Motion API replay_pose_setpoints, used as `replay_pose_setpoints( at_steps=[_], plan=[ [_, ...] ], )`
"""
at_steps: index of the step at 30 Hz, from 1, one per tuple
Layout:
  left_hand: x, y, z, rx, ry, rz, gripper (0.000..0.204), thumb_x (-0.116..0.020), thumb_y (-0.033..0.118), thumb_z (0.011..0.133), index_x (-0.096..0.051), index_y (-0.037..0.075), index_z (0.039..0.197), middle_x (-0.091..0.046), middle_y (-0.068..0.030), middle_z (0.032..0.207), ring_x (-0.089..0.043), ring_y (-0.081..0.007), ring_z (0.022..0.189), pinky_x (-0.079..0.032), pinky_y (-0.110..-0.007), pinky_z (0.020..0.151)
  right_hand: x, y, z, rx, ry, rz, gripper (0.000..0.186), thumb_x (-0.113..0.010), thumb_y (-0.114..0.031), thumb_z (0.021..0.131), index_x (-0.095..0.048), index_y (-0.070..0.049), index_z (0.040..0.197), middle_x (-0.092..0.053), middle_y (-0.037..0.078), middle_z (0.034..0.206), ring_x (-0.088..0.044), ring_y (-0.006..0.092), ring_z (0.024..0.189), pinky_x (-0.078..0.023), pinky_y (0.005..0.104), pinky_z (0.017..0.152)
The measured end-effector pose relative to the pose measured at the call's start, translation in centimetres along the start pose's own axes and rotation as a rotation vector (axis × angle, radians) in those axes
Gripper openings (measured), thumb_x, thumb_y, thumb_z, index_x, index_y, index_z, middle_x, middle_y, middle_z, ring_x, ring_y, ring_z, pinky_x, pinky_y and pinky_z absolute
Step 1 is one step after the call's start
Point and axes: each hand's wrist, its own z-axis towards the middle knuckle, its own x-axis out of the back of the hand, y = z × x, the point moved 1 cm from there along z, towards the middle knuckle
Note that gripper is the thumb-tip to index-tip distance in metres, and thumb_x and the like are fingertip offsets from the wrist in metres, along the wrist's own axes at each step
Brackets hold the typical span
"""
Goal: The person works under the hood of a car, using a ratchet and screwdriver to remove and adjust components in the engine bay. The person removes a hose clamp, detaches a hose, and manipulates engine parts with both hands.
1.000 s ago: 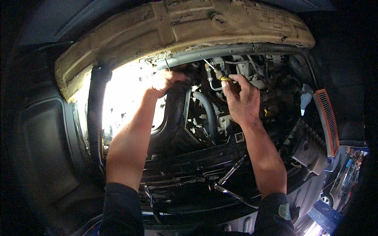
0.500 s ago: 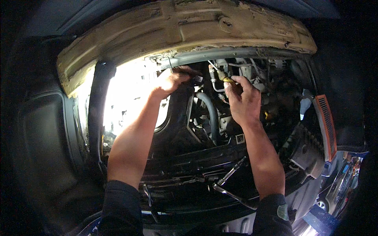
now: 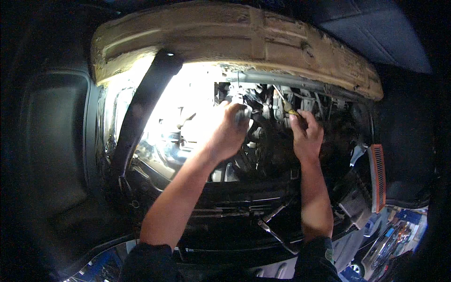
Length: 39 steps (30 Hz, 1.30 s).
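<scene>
Over an open engine bay, my right hand (image 3: 307,135) pinches the yellow handle of a screwdriver (image 3: 290,111). Its thin metal shaft points up and to the left, toward the far edge of the bay. My left hand (image 3: 229,128) is closed, back of the hand toward me, beside a grey rounded shape at its fingertips. What its fingers grip is hidden. Hoses and metal engine parts (image 3: 256,141) show between the two hands, while strong light washes out the parts left of my left hand.
A ratchet (image 3: 277,235) with an extension lies along the near edge. An orange-framed air filter (image 3: 377,178) stands at the right. A dark bar (image 3: 145,105) slants across the left, and a tan worn panel (image 3: 211,35) spans the far side.
The view has shifted and tilted. My left hand has come nearer and to the right, and more brightly lit engine parts show around it. My right hand still holds the screwdriver.
</scene>
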Motion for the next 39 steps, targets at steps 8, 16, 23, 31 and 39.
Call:
replay_pose_setpoints(
  at_steps=[8, 16, 23, 31, 39],
  plan=[
    [2.2, 2.5, -1.4, 0.002, 0.057, 0.239, 0.020, -0.065, 0.018, 0.095, -0.066, 0.001, 0.105, -0.070, -0.0214, 0.089, -0.070, -0.0367, 0.081, -0.057, -0.045, 0.072, 9.8, -2.6, -7.9, -0.092, -0.251, -0.039, 0.033, -0.071, -0.025, 0.098, -0.066, -0.004, 0.122, -0.071, 0.011, 0.106, -0.067, 0.0201, 0.094, -0.053, 0.0378, 0.083],
    [2.0, 5.0, -2.1, 0.010, -0.232, 0.195, 0.019, -0.065, 0.015, 0.086, -0.073, -0.002, 0.083, -0.071, -0.0255, 0.077, -0.073, -0.0413, 0.074, -0.058, -0.047, 0.068, 17.5, 1.8, -23.3, -0.523, -0.200, 0.103, 0.036, -0.070, 0.002, 0.083, -0.057, -0.007, 0.116, -0.062, 0.011, 0.110, -0.063, 0.0235, 0.097, -0.053, 0.0352, 0.080],
    [1.9, 4.8, -2.4, -0.031, -0.241, 0.252, 0.014, -0.065, 0.009, 0.082, -0.073, -0.002, 0.078, -0.072, -0.0236, 0.076, -0.074, -0.0386, 0.072, -0.058, -0.046, 0.065, 19.9, 4.1, -22.9, -0.266, -0.451, -0.487, 0.032, -0.074, -0.013, 0.086, -0.061, -0.009, 0.115, -0.060, 0.013, 0.116, -0.061, 0.0306, 0.108, -0.054, 0.0454, 0.087],
    [1.8, 4.4, -2.4, -0.004, -0.207, 0.256, 0.013, -0.066, 0.008, 0.085, -0.073, -0.002, 0.087, -0.073, -0.0211, 0.079, -0.075, -0.0355, 0.076, -0.060, -0.043, 0.066, 17.3, 0.1, -17.4, -0.040, -0.349, -0.798, 0.030, -0.075, -0.028, 0.090, -0.065, -0.010, 0.111, -0.061, 0.016, 0.111, -0.057, 0.0389, 0.111, -0.045, 0.0565, 0.092],
    [1.3, 3.9, -2.6, -0.026, -0.123, 0.246, 0.017, -0.065, 0.014, 0.088, -0.072, -0.001, 0.087, -0.072, -0.0212, 0.078, -0.073, -0.0370, 0.070, -0.058, -0.047, 0.062, 10.4, -10.5, -9.7, 0.098, -0.406, -0.564, 0.024, -0.072, -0.019, 0.094, -0.066, -0.008, 0.115, -0.069, 0.012, 0.102, -0.069, 0.0272, 0.089, -0.056, 0.0412, 0.080]
  ],
)
